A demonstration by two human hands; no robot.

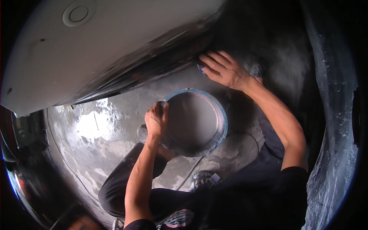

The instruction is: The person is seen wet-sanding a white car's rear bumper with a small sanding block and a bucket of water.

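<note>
A round bucket (224, 128) with a blue rim holds cloudy grey water and stands on the wet floor between my legs. My left hand (156, 120) is closed at its left rim; a small dark patch shows between the fingers, too unclear to name. Farther right, my right hand (225, 72) is bent over a small blue-edged pad (201, 69), mostly hidden under the fingers. That hand is beside the dark, glossy lower edge of a car body panel (126, 73); whether the pad touches the panel cannot be made out.
The panel's pale upper face, with a round cap (78, 14), spreads over the upper left. Clear plastic sheeting (335, 153) hangs along the right. A thin cable (73, 168) runs over the wet concrete floor (92, 153). Dark, shiny bodywork (30, 168) stands at the left.
</note>
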